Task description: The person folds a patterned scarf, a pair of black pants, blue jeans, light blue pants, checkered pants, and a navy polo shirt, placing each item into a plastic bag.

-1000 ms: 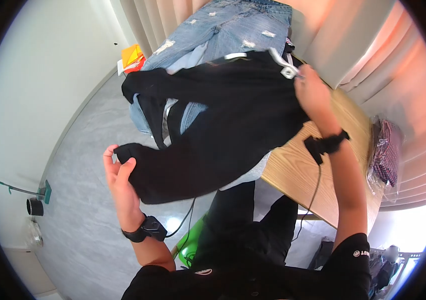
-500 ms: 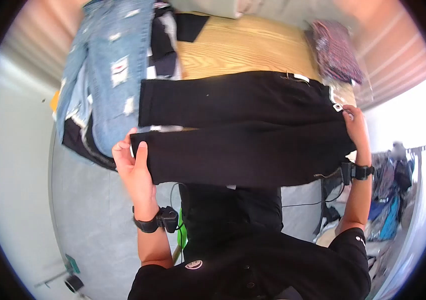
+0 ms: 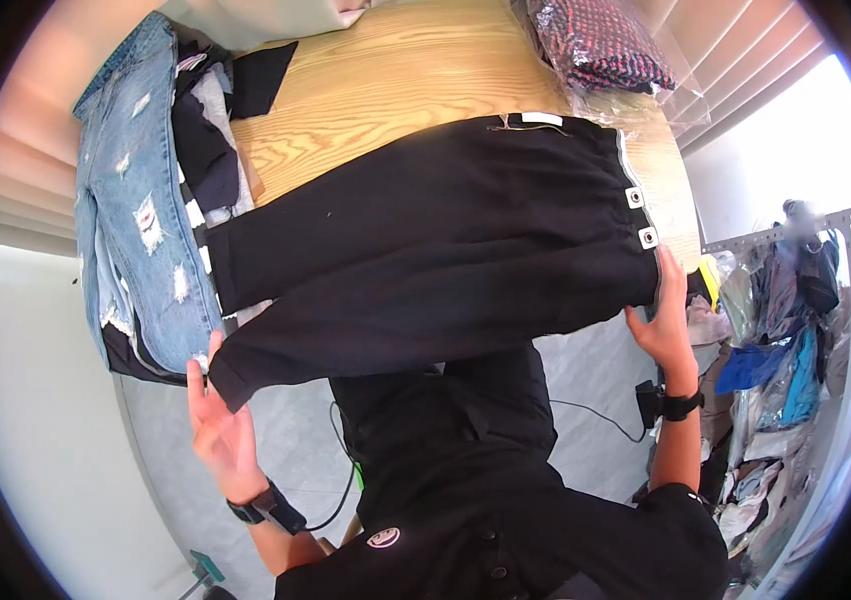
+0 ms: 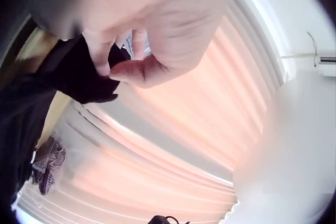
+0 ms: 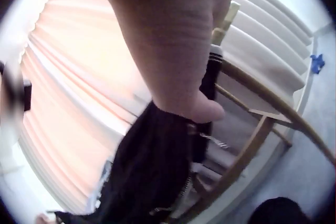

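Black trousers [image 3: 426, 230] lie stretched across the near part of the wooden table, two white eyelet patches at the waistband on the right. The left hand [image 3: 226, 440] pinches the hem of the nearer leg; in the left wrist view that hand's [image 4: 152, 24] thumb and a fingertip meet on the black cloth [image 4: 79, 71]. At the waistband's near corner, the right hand [image 3: 668, 325] grips the edge with its thumb on the near side. The right wrist view has the right hand [image 5: 173, 50] on the black cloth [image 5: 152, 166], most of its fingers hidden.
Ripped blue jeans [image 3: 146, 200] lie over other dark and grey clothes at the table's left. A patterned item in clear plastic [image 3: 611, 45] is at the back right of the wooden table [image 3: 386, 80]. Bagged clothes [image 3: 776, 370] fill a rack at the right.
The trousers have swung from over the floor to the table and now lie flatter, legs to the left. Both hands have moved with them, and the view has turned toward the table.
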`<state>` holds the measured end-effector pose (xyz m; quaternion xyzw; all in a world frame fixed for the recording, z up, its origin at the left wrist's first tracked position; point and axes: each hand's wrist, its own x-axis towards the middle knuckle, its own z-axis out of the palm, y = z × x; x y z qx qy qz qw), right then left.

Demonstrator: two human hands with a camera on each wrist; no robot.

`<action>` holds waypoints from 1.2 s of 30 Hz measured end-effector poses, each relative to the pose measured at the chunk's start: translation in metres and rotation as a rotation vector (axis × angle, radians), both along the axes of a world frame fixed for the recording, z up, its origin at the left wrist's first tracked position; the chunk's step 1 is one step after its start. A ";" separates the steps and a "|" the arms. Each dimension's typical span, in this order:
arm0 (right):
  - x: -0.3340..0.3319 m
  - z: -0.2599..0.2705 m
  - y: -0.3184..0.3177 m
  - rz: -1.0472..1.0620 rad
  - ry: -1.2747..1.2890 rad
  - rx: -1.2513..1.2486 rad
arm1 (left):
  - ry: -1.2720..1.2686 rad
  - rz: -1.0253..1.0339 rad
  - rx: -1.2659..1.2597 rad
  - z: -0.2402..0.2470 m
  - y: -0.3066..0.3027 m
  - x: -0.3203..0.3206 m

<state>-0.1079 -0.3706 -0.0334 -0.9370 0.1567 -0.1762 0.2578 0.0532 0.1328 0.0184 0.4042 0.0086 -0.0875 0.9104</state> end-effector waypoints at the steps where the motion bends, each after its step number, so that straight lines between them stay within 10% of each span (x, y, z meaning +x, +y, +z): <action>1: -0.002 -0.006 0.002 0.018 0.057 -0.191 | -0.063 -0.009 0.065 -0.001 0.002 -0.002; 11: -0.016 -0.079 -0.034 0.089 -0.348 -0.658 | -0.735 0.300 1.322 -0.047 -0.008 0.020; 18: -0.005 -0.009 -0.016 0.107 -0.536 -0.260 | -0.918 0.237 1.534 -0.006 -0.001 0.042; 20: 0.006 -0.004 -0.021 0.010 -0.643 0.288 | -0.232 0.061 1.278 0.002 0.004 0.050; 22: 0.016 0.000 -0.044 -0.039 -0.586 0.718 | -0.202 0.140 1.185 0.003 -0.009 0.072; 29: 0.117 0.000 -0.076 -0.171 -0.158 0.185 | -0.282 0.196 1.224 -0.040 -0.010 0.146; 31: 0.132 -0.012 -0.075 -0.158 -0.163 0.059 | -0.269 0.125 1.607 -0.041 -0.006 0.151; 36: 0.138 -0.006 -0.077 -0.215 -0.145 0.197 | -0.311 0.226 1.822 -0.048 -0.004 0.153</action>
